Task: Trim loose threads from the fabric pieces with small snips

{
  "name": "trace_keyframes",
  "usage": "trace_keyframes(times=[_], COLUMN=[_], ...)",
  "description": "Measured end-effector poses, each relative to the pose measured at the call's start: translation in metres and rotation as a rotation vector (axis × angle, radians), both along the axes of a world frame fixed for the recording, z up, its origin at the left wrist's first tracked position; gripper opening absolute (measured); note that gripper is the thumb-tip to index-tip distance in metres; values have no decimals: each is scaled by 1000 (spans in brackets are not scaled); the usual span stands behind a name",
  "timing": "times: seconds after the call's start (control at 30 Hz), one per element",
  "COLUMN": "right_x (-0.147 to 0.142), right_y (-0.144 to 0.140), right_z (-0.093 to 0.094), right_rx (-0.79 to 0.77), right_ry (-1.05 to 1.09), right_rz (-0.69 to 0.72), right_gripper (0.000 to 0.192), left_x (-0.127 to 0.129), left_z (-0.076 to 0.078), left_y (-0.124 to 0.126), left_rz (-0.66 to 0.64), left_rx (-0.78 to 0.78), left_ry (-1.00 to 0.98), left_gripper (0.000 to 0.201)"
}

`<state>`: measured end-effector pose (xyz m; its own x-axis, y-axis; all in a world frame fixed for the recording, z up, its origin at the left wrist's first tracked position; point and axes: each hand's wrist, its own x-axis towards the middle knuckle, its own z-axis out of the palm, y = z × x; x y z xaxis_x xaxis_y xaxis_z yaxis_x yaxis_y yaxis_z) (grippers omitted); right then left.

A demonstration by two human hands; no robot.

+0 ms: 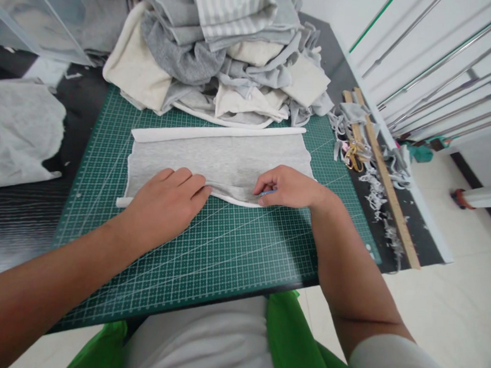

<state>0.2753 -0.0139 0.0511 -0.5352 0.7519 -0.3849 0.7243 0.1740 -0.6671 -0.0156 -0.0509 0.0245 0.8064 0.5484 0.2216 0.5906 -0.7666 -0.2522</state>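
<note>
A rectangular piece of light grey knit fabric (222,151) lies across the green cutting mat (241,245), with white rolled edges along its far and near long sides. My left hand (166,206) rests on the near edge, its fingers bent and pressed together over the fabric. At the same edge, farther right, my right hand (289,188) is closed in a pinch around a small blue object (267,193). Most of that object is hidden by the fingers, so its kind does not show. Between my hands the near edge bows slightly toward me.
Behind the fabric rises a heap of grey, cream and striped cloth pieces (237,60). Wooden strips (390,188), gold-handled scissors (352,157) and scraps lie along the right side. More grey fabric (18,129) sits left. Metal rods (430,68) lean at the right wall.
</note>
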Motion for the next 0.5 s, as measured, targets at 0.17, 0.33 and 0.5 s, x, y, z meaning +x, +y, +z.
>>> trace_keyframes(times=[0.17, 0.33, 0.5], right_x=[12, 21, -2], right_y=[4, 8, 4], right_z=[0, -8, -22], right_rx=[-35, -101, 479], right_ry=[21, 300, 316], right_rz=[-51, -185, -479], right_gripper=[25, 34, 29], left_x=[-3, -8, -4], left_z=[-3, -6, -1], left_y=[1, 4, -3], left_rz=[93, 45, -26], left_rx=[-13, -89, -146], left_ry=[18, -12, -50], left_gripper=[27, 30, 20])
